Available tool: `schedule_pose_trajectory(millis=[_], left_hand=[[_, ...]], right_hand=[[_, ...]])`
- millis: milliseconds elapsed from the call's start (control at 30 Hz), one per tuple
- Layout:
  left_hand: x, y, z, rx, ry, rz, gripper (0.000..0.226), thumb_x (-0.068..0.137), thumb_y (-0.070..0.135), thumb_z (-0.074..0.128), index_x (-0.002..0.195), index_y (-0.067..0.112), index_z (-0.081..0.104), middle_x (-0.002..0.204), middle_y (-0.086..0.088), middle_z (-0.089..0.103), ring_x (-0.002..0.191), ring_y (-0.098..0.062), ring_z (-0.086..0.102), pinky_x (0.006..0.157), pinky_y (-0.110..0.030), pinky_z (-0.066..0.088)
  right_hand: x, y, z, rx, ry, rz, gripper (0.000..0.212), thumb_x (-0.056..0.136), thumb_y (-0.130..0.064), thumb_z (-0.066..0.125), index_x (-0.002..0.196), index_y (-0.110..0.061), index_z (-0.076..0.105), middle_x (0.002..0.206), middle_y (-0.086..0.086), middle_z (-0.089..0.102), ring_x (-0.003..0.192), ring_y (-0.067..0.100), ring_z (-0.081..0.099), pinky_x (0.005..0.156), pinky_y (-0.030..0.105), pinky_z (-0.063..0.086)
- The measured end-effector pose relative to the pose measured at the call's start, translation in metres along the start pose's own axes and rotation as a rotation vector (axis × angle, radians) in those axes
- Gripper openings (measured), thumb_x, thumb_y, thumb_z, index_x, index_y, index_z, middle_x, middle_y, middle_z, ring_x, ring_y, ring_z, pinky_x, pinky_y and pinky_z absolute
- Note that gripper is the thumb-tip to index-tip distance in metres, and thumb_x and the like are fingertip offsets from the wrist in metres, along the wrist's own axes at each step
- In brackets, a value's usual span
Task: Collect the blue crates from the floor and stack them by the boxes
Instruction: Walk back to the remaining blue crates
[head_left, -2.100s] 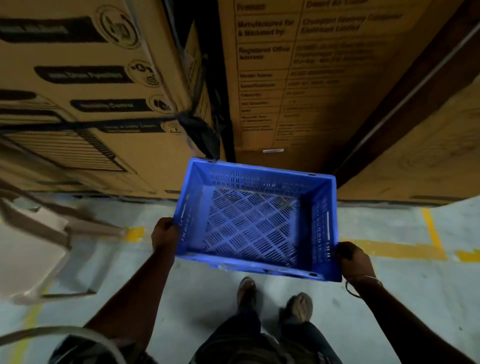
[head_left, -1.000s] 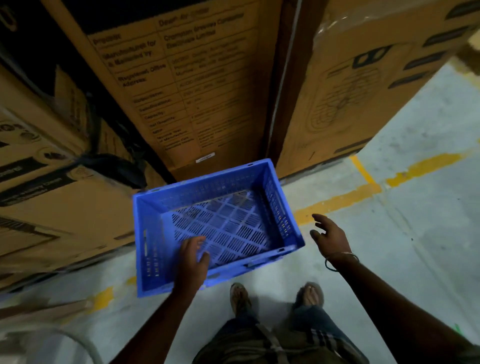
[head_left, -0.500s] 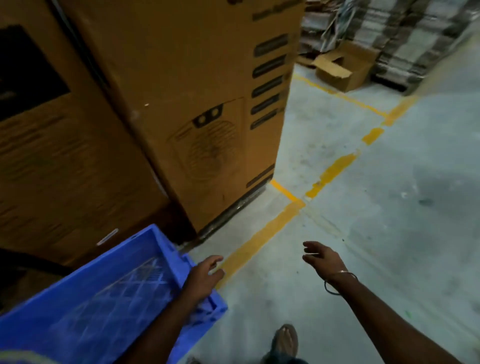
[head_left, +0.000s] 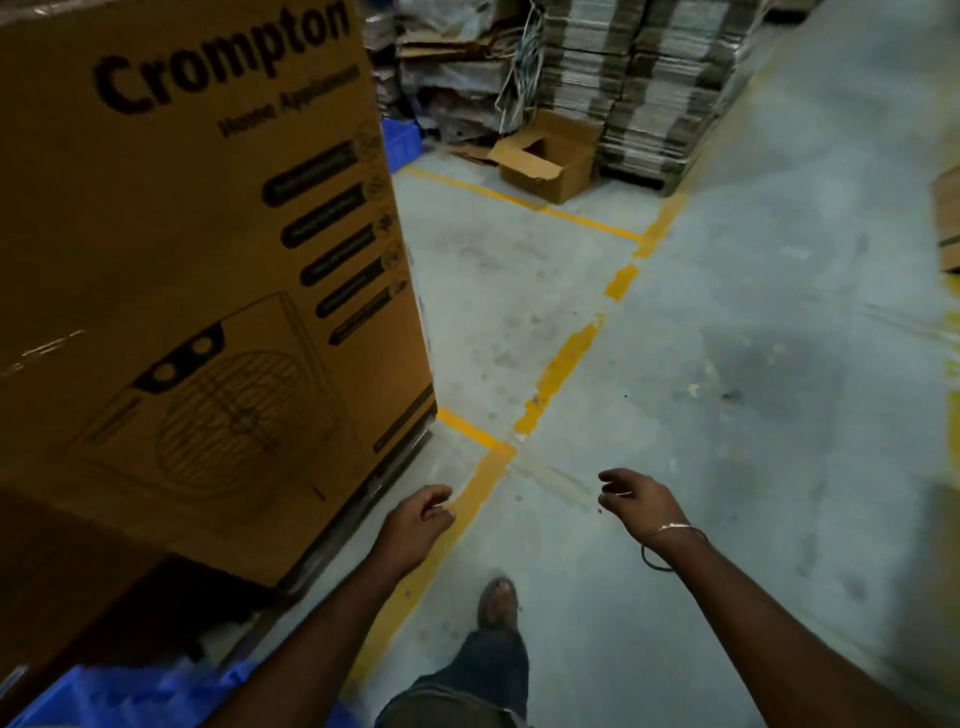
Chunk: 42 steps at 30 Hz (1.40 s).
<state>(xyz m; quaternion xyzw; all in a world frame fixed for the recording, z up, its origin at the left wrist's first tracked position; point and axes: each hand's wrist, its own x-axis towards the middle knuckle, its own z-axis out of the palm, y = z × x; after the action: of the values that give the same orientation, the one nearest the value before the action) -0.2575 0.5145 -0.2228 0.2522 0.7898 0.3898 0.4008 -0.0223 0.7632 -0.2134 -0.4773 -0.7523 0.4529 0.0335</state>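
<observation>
Above the floor (head_left: 727, 364), both hands (head_left: 415, 519) hang loosely curled.

Matt brown cardboard box (head_left: 197, 270) with black print; blue plastic crate (head_left: 119, 696), slightly glossy; rough grey concrete floor (head_left: 753, 389) with worn yellow painted lines (head_left: 558, 369).
</observation>
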Motion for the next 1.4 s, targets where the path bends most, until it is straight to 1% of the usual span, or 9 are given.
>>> schedule_pose_trajectory(millis=[233,400,533,600,700,867,1033,1233,1400], left_hand=[[0.159,0.064,0.009,-0.026,-0.012,0.015,0.040,0.101,0.015,0.060,0.140,0.011,0.055,0.129,0.000,0.056,0.123,-0.017,0.053,0.105,-0.036,0.045],[0.281,0.134,0.005,-0.070,0.011,0.048,0.027,0.098,0.009,0.063,0.123,0.015,0.061,0.122,-0.006,0.062,0.120,-0.023,0.059,0.095,-0.030,0.045],[0.354,0.176,0.002,-0.061,0.025,0.046,0.056,0.075,0.049,0.067,0.122,0.020,0.065,0.125,-0.006,0.067,0.119,-0.022,0.063,0.101,-0.040,0.051],[0.401,0.199,0.000,-0.053,0.049,0.048,0.056,0.066,0.055,0.066,0.113,0.025,0.066,0.120,-0.007,0.070,0.116,-0.021,0.065,0.100,-0.038,0.052],[0.466,0.237,-0.006,-0.029,0.091,0.042,0.031,0.080,0.029,0.074,0.110,0.024,0.066,0.116,-0.007,0.070,0.112,-0.019,0.065,0.096,-0.028,0.049],[0.565,0.287,-0.015,-0.040,0.203,0.006,0.027,0.090,0.007,0.072,0.115,0.013,0.067,0.112,-0.008,0.069,0.108,-0.019,0.065,0.092,-0.025,0.047],[0.635,0.332,-0.017,-0.123,0.316,-0.056,0.032,0.083,0.023,0.071,0.114,0.021,0.066,0.116,-0.005,0.070,0.115,-0.021,0.065,0.104,-0.040,0.051],[0.704,0.358,-0.033,-0.205,0.401,-0.172,0.030,0.095,0.014,0.068,0.125,0.016,0.066,0.123,-0.004,0.067,0.117,-0.018,0.062,0.103,-0.036,0.050],[0.780,0.363,-0.066,-0.286,0.466,-0.237,0.025,0.093,0.017,0.071,0.117,0.022,0.067,0.118,-0.003,0.069,0.114,-0.018,0.064,0.098,-0.033,0.050]], right_hand=[[0.139,-0.024,-0.060,0.041,0.030,-0.004,0.030,0.082,-0.019,0.069,0.111,-0.025,0.068,0.096,-0.002,0.071,0.089,0.010,0.067,0.080,0.027,0.052],[0.250,-0.048,-0.109,0.030,0.010,0.049,0.033,0.081,-0.021,0.069,0.113,-0.026,0.064,0.094,-0.003,0.072,0.089,0.013,0.066,0.075,0.025,0.048],[0.309,-0.052,-0.132,0.064,0.075,0.058,0.030,0.082,-0.016,0.070,0.111,-0.023,0.067,0.097,0.000,0.071,0.087,0.008,0.066,0.077,0.023,0.048],[0.351,-0.052,-0.146,0.097,0.113,0.069,0.030,0.082,-0.013,0.070,0.109,-0.023,0.068,0.098,0.001,0.071,0.088,0.008,0.067,0.081,0.028,0.052],[0.425,-0.053,-0.168,0.102,0.073,0.082,0.030,0.082,-0.012,0.070,0.110,-0.021,0.068,0.100,0.004,0.071,0.092,0.016,0.068,0.087,0.035,0.053],[0.556,-0.073,-0.199,0.105,-0.002,0.039,0.029,0.082,-0.012,0.070,0.111,-0.019,0.068,0.101,0.006,0.071,0.090,0.018,0.067,0.085,0.035,0.052],[0.679,-0.117,-0.244,0.011,-0.127,-0.023,0.028,0.081,-0.013,0.071,0.109,-0.020,0.068,0.099,0.007,0.071,0.091,0.021,0.065,0.080,0.029,0.047],[0.804,-0.185,-0.267,-0.063,-0.261,-0.102,0.027,0.083,-0.015,0.069,0.110,-0.021,0.067,0.099,0.006,0.070,0.090,0.017,0.065,0.071,0.026,0.047],[0.909,-0.249,-0.253,-0.099,-0.326,-0.187,0.025,0.081,-0.019,0.071,0.104,-0.029,0.066,0.097,0.002,0.071,0.091,0.016,0.067,0.083,0.032,0.052]])
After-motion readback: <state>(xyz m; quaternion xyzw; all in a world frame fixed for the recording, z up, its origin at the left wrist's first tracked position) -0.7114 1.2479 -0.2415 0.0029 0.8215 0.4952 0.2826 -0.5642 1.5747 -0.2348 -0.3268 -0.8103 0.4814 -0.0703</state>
